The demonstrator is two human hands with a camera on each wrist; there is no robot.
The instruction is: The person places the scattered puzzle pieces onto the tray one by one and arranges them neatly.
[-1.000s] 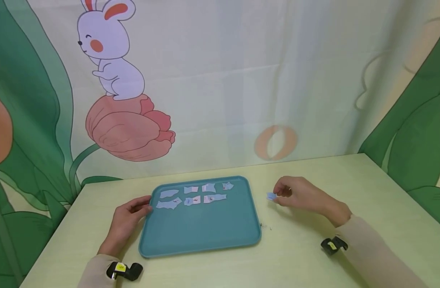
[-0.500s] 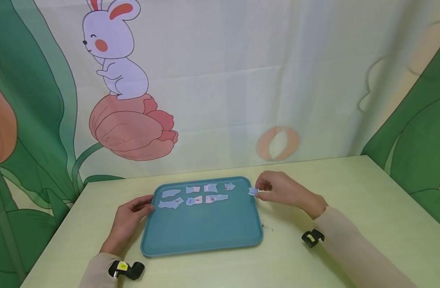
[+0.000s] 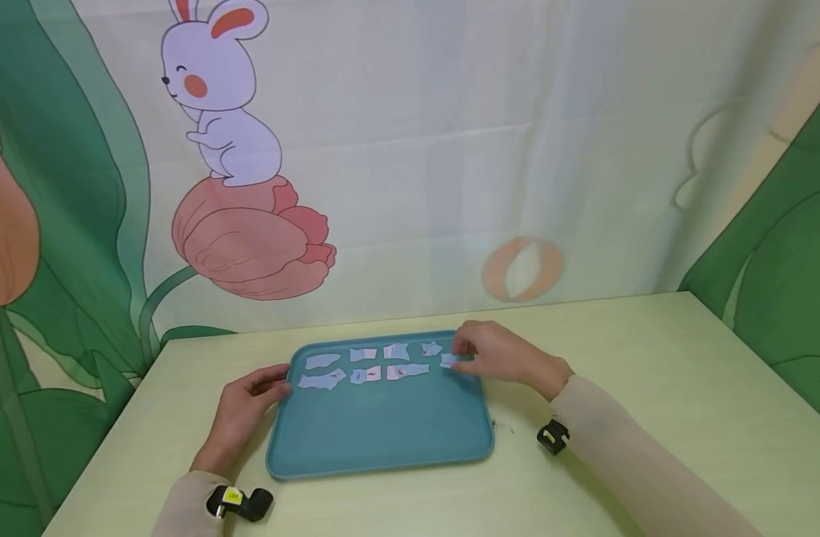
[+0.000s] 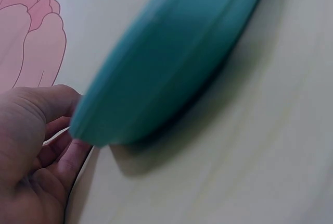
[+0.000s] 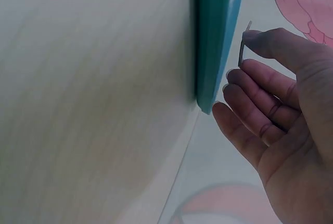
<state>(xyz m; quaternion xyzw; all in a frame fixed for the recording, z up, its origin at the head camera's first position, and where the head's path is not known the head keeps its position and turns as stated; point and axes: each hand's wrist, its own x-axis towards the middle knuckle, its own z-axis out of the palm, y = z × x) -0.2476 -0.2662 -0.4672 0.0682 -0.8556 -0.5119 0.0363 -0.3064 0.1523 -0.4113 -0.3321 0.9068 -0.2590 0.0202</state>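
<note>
A teal tray (image 3: 383, 429) lies on the table with several torn paper pieces in two rows along its far side. They are pale blue, some with pink parts and small dark marks. My left hand (image 3: 245, 406) grips the tray's left rim; in the left wrist view the thumb lies on one side of the rim (image 4: 86, 125) and the fingers on the other. Over the tray's far right corner, my right hand (image 3: 500, 356) pinches a small pale blue paper piece (image 3: 447, 361) between thumb and index finger. In the right wrist view this piece (image 5: 242, 52) appears edge-on, apart from the tray.
Behind the pale wooden table (image 3: 618, 373) hangs a curtain printed with a rabbit (image 3: 238, 145), a tulip and leaves. Small dark specks (image 3: 502, 426) mark the table beside the tray's right edge. A black wrist camera (image 3: 553, 437) is on the right sleeve, another (image 3: 238, 503) on the left.
My right hand has carried the pinched paper piece leftward from beyond the tray's right side to above its far right corner. The left hand keeps its hold on the rim.
</note>
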